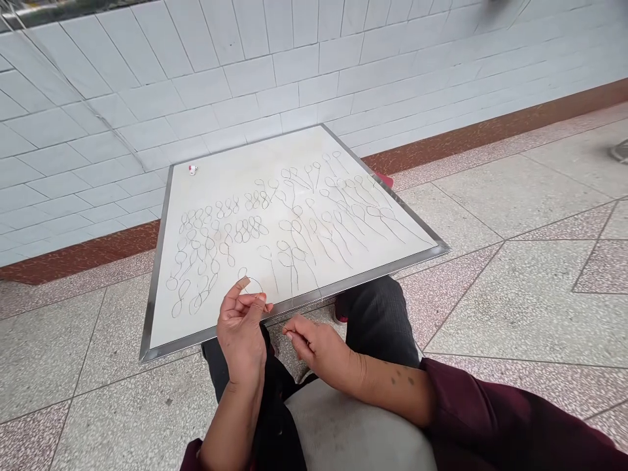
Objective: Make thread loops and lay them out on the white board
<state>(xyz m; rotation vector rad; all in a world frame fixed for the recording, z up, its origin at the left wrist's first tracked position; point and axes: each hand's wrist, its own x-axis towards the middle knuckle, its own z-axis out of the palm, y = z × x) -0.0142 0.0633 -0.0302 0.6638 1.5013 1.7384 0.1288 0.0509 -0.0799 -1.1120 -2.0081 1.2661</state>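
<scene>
My left hand point(244, 332) is raised over the near edge of the white board, its thumb and fingers pinched on a thin dark wire loop point(256, 282). Part of that loop is hidden behind the fingers. Just right of it, below the board's edge, my right hand point(321, 347) is closed with thumb and forefinger pressed together. Whatever lies in that pinch is too small to make out. On the board lie many more thin wire pieces: figure-eight loops point(244, 230) to the left, and single loops with long straight tails point(338, 245) to the right.
The white board point(230, 173) has a metal rim and rests over my knees. A small white and pink object point(193, 170) sits at its far left corner. Behind stands a white tiled wall point(275, 72), with speckled floor point(490, 307) around.
</scene>
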